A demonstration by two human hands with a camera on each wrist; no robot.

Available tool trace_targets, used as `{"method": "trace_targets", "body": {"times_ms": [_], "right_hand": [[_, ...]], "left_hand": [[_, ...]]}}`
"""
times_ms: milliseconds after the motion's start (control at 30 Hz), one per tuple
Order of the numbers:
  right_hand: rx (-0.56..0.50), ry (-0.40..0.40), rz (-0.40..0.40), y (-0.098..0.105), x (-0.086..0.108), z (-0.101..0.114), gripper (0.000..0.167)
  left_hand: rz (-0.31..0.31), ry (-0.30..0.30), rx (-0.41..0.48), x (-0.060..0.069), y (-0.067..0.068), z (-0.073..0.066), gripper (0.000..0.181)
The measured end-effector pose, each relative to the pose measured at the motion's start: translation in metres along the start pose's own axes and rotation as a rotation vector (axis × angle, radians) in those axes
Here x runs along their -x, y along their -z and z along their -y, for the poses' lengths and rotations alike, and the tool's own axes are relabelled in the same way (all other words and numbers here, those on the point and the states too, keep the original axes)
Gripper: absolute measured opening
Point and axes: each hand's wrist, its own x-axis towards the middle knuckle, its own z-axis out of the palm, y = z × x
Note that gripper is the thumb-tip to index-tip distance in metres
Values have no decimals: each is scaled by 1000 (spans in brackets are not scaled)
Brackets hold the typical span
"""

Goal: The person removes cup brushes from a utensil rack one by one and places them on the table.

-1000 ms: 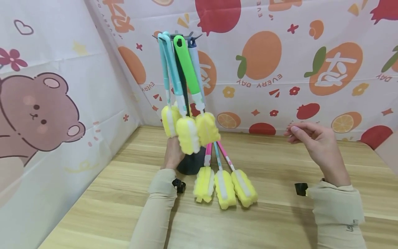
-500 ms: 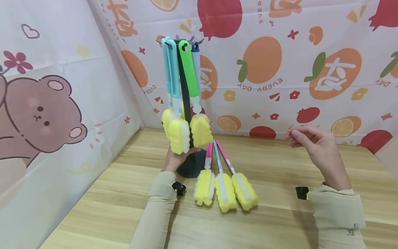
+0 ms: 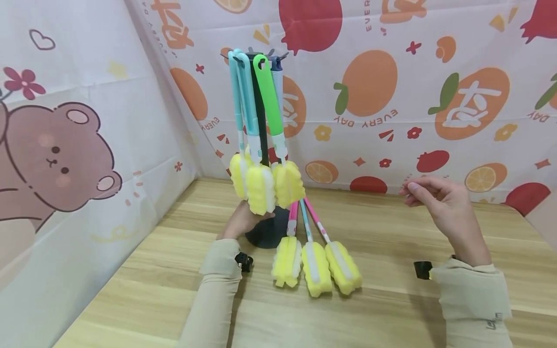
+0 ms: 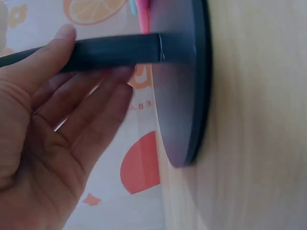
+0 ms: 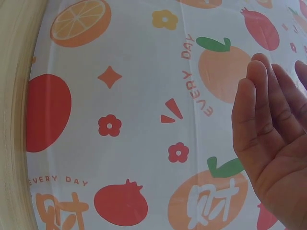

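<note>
A black hook stand [image 3: 261, 237] stands on the table, left of middle. Its pole [image 4: 112, 51] passes between the thumb and fingers of my left hand [image 3: 240, 221], which loosely holds it above the round base. Sponge bottle brushes hang from the hooks: a green-handled brush [image 3: 269, 99], light-blue-handled brushes [image 3: 249, 101] and a grey-blue one [image 3: 277, 82] partly hidden behind. The hanging sponges hide part of the pole and hand in the head view. My right hand [image 3: 444, 198], fingers relaxed, hovers above the table at right, holding nothing.
Three more sponge brushes lie beside the base, yellow heads towards me: a left pink-handled brush [image 3: 287, 261], a blue-handled brush [image 3: 316, 270] and a right pink-handled brush [image 3: 344, 268]. Printed cloth walls [image 3: 365, 145] bound the wooden table [image 3: 143, 295] at back and left.
The hanging brushes swing left, then back right. My left hand shifts on the pole and its wrist ends slightly further left. The right hand stays almost still; the lying brushes keep their places.
</note>
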Motion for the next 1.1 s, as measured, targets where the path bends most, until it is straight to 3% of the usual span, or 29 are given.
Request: {"method": "trace_targets", "body": {"times_ms": [200, 300, 400, 567, 767, 933, 1100], "right_hand": [[-17, 2, 3, 0, 2, -2, 16], [-19, 0, 2, 0, 2, -3, 18], [-5, 1, 1, 0, 2, -3, 18], [7, 1, 1, 1, 1, -3, 17], [-5, -28, 10, 2, 2, -3, 18], [-32, -32, 7, 3, 2, -2, 18], [-77, -39, 7, 3, 4, -1, 17]], "left_hand": [[73, 88, -50, 4, 3, -5, 22], [123, 122, -99, 6, 4, -8, 28], [216, 164, -150, 8, 6, -14, 49], [421, 269, -202, 9, 7, -25, 92], [598, 379, -319, 11, 7, -35, 109], [639, 446, -390, 14, 4, -41, 112], [647, 465, -461, 16, -3, -43, 104]]}}
